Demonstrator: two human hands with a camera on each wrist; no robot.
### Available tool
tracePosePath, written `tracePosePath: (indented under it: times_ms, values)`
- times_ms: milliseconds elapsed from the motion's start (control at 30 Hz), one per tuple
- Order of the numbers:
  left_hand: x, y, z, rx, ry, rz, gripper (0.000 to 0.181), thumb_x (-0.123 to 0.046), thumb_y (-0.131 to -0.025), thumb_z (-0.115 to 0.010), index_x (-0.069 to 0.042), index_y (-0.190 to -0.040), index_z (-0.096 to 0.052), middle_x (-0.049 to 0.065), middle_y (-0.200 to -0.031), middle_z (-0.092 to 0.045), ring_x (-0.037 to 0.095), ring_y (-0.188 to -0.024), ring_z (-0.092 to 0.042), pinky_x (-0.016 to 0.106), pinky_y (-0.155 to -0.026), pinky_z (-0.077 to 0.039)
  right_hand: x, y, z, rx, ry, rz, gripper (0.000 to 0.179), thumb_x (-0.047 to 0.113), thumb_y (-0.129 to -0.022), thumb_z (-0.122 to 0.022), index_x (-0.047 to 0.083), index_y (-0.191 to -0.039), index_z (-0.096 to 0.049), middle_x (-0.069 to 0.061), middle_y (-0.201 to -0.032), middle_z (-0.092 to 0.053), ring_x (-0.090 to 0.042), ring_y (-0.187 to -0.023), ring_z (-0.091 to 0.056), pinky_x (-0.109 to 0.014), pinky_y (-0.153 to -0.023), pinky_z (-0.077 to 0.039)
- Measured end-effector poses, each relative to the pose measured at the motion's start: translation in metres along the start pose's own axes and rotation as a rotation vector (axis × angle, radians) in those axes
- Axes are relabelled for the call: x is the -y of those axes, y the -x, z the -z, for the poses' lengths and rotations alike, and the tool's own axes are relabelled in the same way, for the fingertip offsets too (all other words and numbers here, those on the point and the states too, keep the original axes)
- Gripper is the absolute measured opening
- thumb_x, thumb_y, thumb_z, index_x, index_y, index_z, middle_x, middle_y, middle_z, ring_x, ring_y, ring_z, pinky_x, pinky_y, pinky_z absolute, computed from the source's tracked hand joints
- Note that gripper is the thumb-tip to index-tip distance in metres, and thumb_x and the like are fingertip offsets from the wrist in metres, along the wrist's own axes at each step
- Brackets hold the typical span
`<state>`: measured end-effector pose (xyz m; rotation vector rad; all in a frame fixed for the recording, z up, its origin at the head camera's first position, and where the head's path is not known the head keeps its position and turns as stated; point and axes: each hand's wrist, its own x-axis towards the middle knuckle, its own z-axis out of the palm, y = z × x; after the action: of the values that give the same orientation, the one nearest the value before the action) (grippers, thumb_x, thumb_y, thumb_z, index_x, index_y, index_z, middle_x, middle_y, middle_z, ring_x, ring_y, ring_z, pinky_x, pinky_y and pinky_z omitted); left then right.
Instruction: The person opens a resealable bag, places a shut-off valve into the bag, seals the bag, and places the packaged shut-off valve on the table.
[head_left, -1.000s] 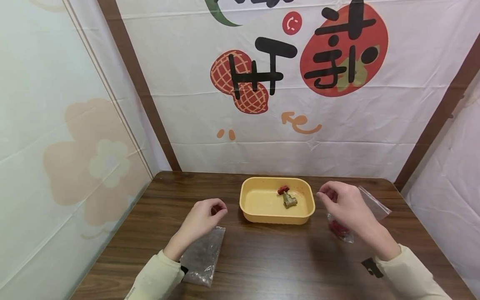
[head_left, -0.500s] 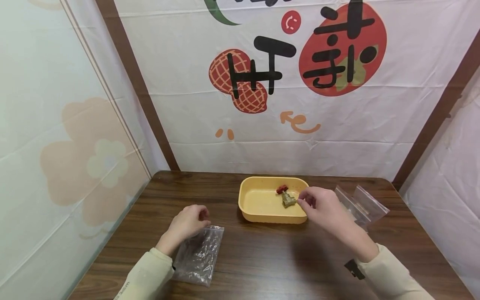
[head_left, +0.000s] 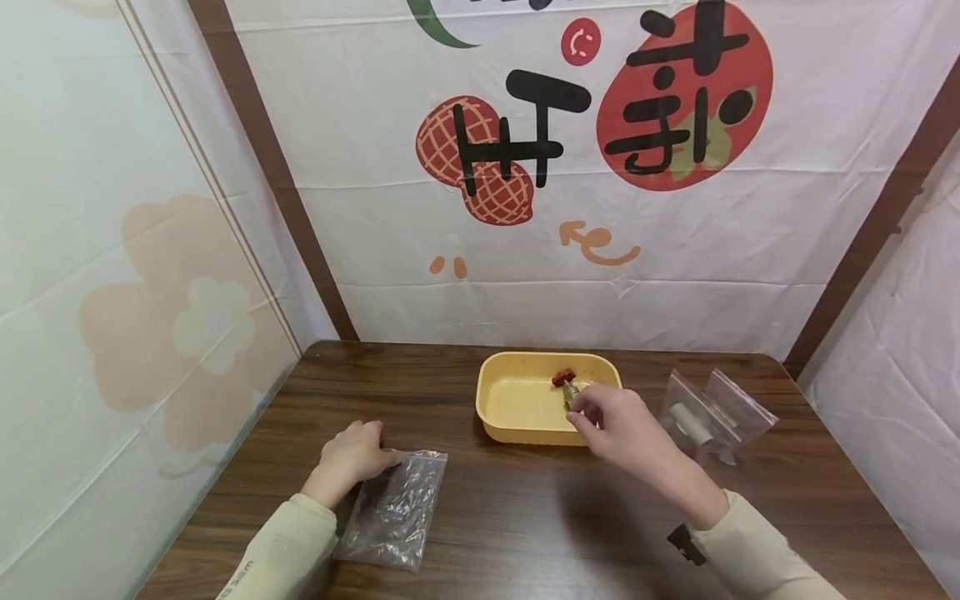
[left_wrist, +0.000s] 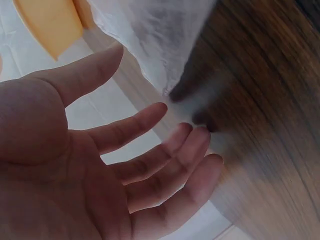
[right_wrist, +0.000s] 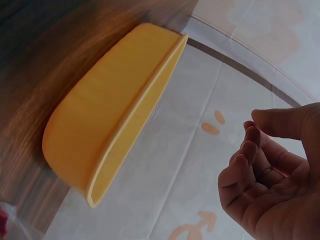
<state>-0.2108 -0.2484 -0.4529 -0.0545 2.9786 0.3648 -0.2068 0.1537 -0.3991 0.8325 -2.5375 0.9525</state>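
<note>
A clear zip bag (head_left: 401, 510) lies flat on the table at the left in the head view. My left hand (head_left: 348, 457) is at the bag's upper left, its thumb reaching over the edge. In the left wrist view its fingers (left_wrist: 142, 165) are spread and relaxed, right by the bag's plastic. My right hand (head_left: 611, 421) hangs over the front right of the yellow tray (head_left: 525, 437), fingers loosely curled with nothing between them. A brass valve (head_left: 570, 392) with a red handwheel (head_left: 563, 377) lies in the tray, partly hidden by this hand.
Two zip bags (head_left: 723, 408) lie on the right of the brown table (head_left: 510, 517), one holding a pale cylinder (head_left: 690, 423). A printed white cloth (head_left: 390, 233) hangs behind the table, and more cloth covers both sides.
My right hand has moved left from beside the tray to over its front right, uncovering the zip bags. My left hand has moved left and down to the flat bag, its fingers opening out.
</note>
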Motion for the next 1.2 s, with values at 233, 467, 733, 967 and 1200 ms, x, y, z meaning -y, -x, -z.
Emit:
tracePosePath:
  times_ms: [233, 467, 733, 967, 1200]
  values:
    - [0.001, -0.002, 0.0, 0.027, 0.01, 0.011, 0.062, -0.035, -0.092, -0.082, 0.008, -0.132, -0.062, 0.027, -0.116, -0.069, 0.046, -0.099, -0.067, 0.061, -0.075, -0.054, 0.002, 0.001, -0.009, 0.022, -0.016, 0.004, 0.017, 0.003, -0.089, -0.081, 0.015, -0.085, -0.069, 0.013, -0.07, -0.052, -0.003, -0.06, -0.047, -0.026, -0.055, -0.045]
    - [0.001, -0.004, -0.003, 0.018, 0.021, 0.004, 0.04, -0.03, -0.091, -0.083, 0.0, -0.112, -0.067, 0.018, -0.098, -0.069, 0.033, -0.082, -0.065, 0.052, -0.066, -0.053, 0.003, 0.002, -0.015, 0.041, -0.034, 0.002, 0.018, 0.004, -0.09, -0.08, 0.016, -0.084, -0.069, 0.014, -0.068, -0.052, -0.003, -0.06, -0.047, -0.026, -0.054, -0.044]
    - [0.002, -0.002, -0.007, 0.02, 0.069, -0.008, 0.033, -0.024, -0.087, -0.087, -0.009, -0.094, -0.059, 0.006, -0.082, -0.058, 0.025, -0.07, -0.056, 0.043, -0.06, -0.046, 0.001, 0.004, -0.022, 0.046, -0.039, 0.013, 0.019, 0.003, -0.088, -0.079, 0.017, -0.084, -0.068, 0.015, -0.066, -0.052, -0.002, -0.058, -0.048, -0.025, -0.053, -0.044]
    - [0.001, -0.002, -0.006, 0.006, 0.122, -0.056, 0.027, -0.013, -0.084, -0.086, -0.009, -0.101, -0.065, 0.005, -0.083, -0.06, 0.024, -0.069, -0.057, 0.042, -0.058, -0.046, 0.001, 0.007, -0.025, 0.066, -0.03, 0.008, 0.017, 0.005, -0.09, -0.079, 0.017, -0.083, -0.069, 0.016, -0.067, -0.054, -0.001, -0.059, -0.048, -0.025, -0.053, -0.045]
    - [-0.003, 0.0, -0.003, -0.023, 0.233, -0.156, 0.017, 0.0, -0.086, -0.079, -0.006, -0.098, -0.07, 0.002, -0.079, -0.059, 0.019, -0.069, -0.056, 0.038, -0.061, -0.048, 0.002, 0.009, -0.027, 0.08, -0.037, -0.018, 0.016, 0.007, -0.091, -0.079, 0.017, -0.083, -0.069, 0.016, -0.067, -0.054, -0.001, -0.058, -0.048, -0.025, -0.053, -0.045]
